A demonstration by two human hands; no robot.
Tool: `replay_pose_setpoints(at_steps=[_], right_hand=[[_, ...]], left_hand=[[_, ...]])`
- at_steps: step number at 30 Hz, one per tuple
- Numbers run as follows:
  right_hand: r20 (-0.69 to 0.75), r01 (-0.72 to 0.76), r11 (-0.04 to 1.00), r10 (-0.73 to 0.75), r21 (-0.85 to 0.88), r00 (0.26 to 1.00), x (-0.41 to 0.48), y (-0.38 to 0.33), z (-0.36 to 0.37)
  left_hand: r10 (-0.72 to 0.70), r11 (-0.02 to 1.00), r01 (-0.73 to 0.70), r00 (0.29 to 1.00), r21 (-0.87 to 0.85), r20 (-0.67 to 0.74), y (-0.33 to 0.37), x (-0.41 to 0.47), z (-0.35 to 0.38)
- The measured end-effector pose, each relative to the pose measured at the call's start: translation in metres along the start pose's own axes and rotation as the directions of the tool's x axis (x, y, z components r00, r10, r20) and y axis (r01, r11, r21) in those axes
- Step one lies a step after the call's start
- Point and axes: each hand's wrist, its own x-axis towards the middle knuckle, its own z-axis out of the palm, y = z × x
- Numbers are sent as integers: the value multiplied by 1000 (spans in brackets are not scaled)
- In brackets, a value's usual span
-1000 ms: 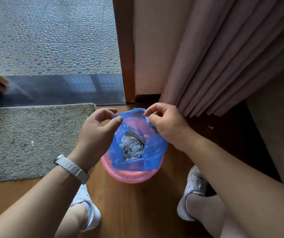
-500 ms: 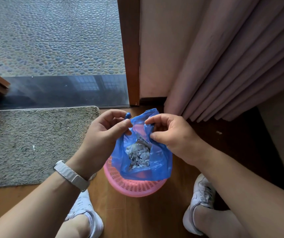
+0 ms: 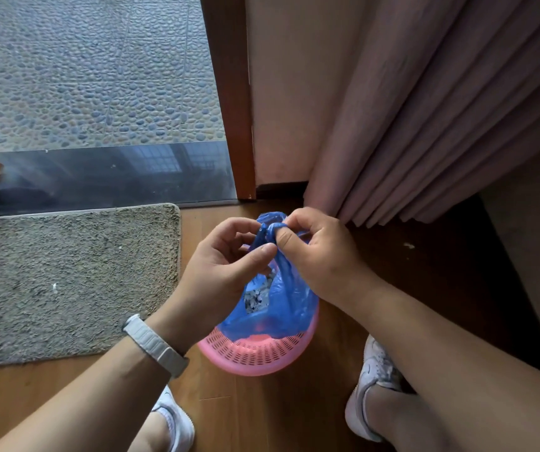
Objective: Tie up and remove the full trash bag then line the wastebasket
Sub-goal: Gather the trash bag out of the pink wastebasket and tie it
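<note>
I see the left hand (image 3: 219,272) and the right hand (image 3: 321,256) meeting above the pink wastebasket (image 3: 262,357), each pinched closed on a gathered strip of the blue trash bag (image 3: 281,305). The two twisted ends cross between thumbs and forefingers (a knot, if there is one, I cannot make out). The bag sits inside the basket, its lower part below the rim, pale scraps showing through a gap. A grey mat (image 3: 66,278) lies to the left on the wooden floor (image 3: 262,412).
</note>
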Motion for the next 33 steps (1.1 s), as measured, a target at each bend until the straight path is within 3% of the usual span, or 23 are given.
replay_pose_setpoints(at_steps=[6,10,14,18,21,24,29,33], right_hand=[[132,-66,985,45,160,990,-6,-6,10],[253,-22,1000,21,3,967,-15,3,14],[177,2,1000,2,-22,984,-15,9,18],[127,-58,982,35,180,991,-9,7,19],[152,-59,972,24,229,988,-8,8,21],[170,-75,971,37,226,985,-10,8,24],[151,-14,999,9,35,989,-17,10,34],[85,-56,982,41,182,996,-11,7,37]], left_hand=[[27,998,-34,990,-49,-137,-2,7,0],[15,992,-36,985,-117,-174,2,12,-4],[42,992,-66,977,-108,-209,3,13,-2],[61,991,-97,937,-88,-345,11,21,-18],[33,993,-77,913,-92,-407,11,22,-26],[-3,986,-62,921,-153,-391,7,20,-22],[-31,966,-67,928,-250,-371,7,21,-14],[14,983,-80,932,-166,-363,9,20,-16]])
